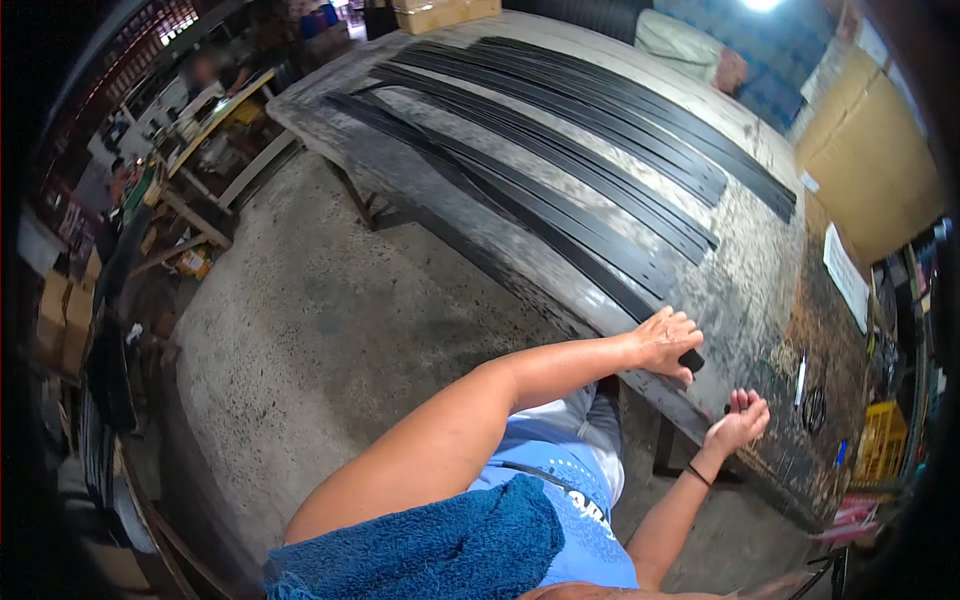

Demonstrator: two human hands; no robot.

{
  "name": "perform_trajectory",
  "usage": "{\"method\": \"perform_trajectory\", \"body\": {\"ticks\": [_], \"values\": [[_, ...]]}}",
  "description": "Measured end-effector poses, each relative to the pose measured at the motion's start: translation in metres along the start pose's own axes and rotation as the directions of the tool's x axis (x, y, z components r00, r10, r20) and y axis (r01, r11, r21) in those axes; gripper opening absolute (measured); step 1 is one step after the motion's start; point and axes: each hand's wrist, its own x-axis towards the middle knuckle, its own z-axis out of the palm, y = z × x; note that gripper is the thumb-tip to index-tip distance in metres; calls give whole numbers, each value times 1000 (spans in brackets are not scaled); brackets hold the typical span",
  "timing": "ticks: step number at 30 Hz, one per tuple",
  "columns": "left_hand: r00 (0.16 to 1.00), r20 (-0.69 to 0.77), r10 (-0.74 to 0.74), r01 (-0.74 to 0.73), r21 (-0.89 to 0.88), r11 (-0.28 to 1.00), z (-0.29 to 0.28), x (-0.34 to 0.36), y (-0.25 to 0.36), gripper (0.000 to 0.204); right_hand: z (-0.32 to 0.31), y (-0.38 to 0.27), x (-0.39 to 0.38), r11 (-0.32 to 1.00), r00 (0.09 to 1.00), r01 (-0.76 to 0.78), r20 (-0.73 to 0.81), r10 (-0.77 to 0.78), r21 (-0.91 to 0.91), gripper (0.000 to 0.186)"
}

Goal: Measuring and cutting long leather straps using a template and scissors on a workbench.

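Note:
My left hand (665, 343) is wrapped over the end of a long black strip (628, 292) at the near edge of the worktable, with a short dark end showing below its fingers. My right hand (738, 425) is a little right of it near the table edge, palm turned up and fingers curled; what they hold, if anything, is too small to make out. More flat black strips (590, 130) lie in several long bundles along the worktable (745, 300), some with small holes at their near ends.
A white sheet (845, 277), slim white tool (801, 378), black coil (815, 409) and blue item (842, 452) lie at right. A cardboard panel (855, 140) and yellow crate (880, 440) stand beyond. A box (445, 15) sits at the far end. At left are a blurred person (205, 70) and cluttered benches.

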Motion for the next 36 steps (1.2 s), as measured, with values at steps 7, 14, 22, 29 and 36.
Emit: {"method": "perform_trajectory", "body": {"ticks": [7,14,22,29,36], "values": [[983,122,139,-157,149,976,-72,-45,-56,69,-22,-13,1,990,999,-40,-15,43,136,23],[945,308,111,-60,-171,984,-119,-56,-15,61,-79,-47,25,987,988,102,-127,-86,125,29],[968,221,117,-14,-421,907,-45,8,102,59,-164,-84,34,965,843,249,-472,-256,-79,31],[967,117,228,-196,-232,953,-7,-4,54,51,-241,-93,7,945,765,293,-558,-321,-143,22],[1000,-12,23,-20,192,981,-86,-62,-83,53,-243,-99,-7,938,671,322,-668,-321,-128,34]]}}
